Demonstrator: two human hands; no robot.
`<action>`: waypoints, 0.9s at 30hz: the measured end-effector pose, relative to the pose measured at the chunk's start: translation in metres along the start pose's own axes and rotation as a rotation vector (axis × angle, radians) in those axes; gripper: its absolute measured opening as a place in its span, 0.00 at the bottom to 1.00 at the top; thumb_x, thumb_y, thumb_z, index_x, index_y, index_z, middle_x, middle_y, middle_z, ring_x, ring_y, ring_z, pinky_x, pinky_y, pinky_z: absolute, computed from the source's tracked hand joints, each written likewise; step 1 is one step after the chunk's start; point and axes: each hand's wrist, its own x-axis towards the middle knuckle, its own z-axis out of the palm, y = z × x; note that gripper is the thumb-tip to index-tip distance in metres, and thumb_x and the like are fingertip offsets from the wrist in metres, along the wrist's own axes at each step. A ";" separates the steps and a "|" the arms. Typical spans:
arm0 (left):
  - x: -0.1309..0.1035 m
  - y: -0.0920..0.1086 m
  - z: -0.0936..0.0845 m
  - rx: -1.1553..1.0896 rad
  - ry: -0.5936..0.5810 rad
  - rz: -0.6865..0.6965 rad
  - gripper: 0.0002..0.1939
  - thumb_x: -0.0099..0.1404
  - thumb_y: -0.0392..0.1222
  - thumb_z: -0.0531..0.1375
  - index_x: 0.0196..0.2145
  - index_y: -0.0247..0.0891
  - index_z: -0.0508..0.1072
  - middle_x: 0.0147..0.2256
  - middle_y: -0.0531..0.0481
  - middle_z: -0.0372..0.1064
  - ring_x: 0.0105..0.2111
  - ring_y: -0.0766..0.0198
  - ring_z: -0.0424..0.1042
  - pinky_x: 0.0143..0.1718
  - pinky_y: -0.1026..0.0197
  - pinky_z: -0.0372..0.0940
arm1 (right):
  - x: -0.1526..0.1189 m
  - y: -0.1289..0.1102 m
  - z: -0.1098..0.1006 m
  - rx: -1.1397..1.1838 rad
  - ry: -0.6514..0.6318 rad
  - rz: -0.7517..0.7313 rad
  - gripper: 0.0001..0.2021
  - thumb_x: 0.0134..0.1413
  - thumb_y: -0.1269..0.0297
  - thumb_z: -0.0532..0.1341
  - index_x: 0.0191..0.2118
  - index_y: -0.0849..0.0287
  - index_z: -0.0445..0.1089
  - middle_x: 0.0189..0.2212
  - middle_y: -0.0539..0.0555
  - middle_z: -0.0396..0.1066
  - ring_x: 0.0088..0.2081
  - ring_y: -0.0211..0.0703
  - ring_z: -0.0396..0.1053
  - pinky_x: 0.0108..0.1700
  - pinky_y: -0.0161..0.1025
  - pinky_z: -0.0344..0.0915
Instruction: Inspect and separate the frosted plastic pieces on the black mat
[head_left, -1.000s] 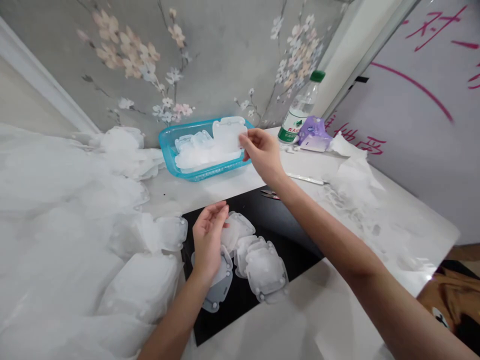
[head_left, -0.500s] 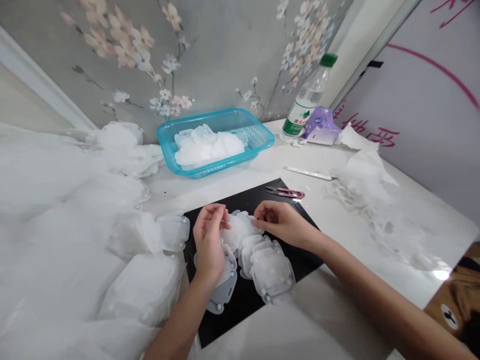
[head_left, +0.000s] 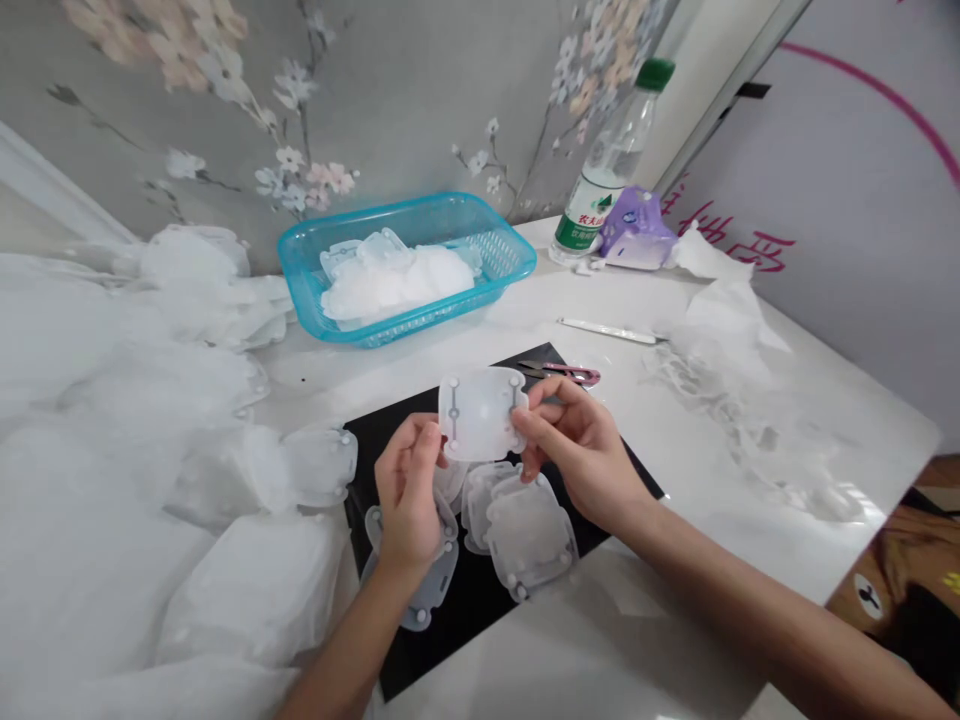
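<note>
A translucent white piece (head_left: 484,413) with rounded corners and small round nubs is held up over the black mat (head_left: 465,640). My right hand (head_left: 581,450) pinches its right edge between thumb and fingers. At its left edge, my left hand (head_left: 411,490) grips it with thumb and fingertips. Below, a small pile of similar pieces (head_left: 531,535) rests on the mat, and more pieces (head_left: 431,585) lie partly hidden behind my left wrist. Pink-handled snips (head_left: 574,374) lie at the mat's back edge.
A blue basket (head_left: 409,325) holding white pieces stands at the back. Large heaps of white pieces (head_left: 97,420) cover the left. A water bottle (head_left: 596,190), a purple packet (head_left: 636,230), a thin metallic tool (head_left: 609,331) and white scraps (head_left: 739,400) are on the right.
A translucent piece has been lifted from the pile and is now held between both hands. The view has shifted slightly.
</note>
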 end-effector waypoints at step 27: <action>0.009 0.001 -0.002 -0.068 0.114 -0.144 0.11 0.58 0.42 0.60 0.21 0.36 0.67 0.16 0.56 0.51 0.17 0.73 0.49 0.17 0.68 0.43 | 0.021 0.028 -0.015 0.247 -0.053 0.210 0.13 0.44 0.58 0.70 0.21 0.61 0.69 0.12 0.45 0.62 0.15 0.29 0.58 0.20 0.27 0.59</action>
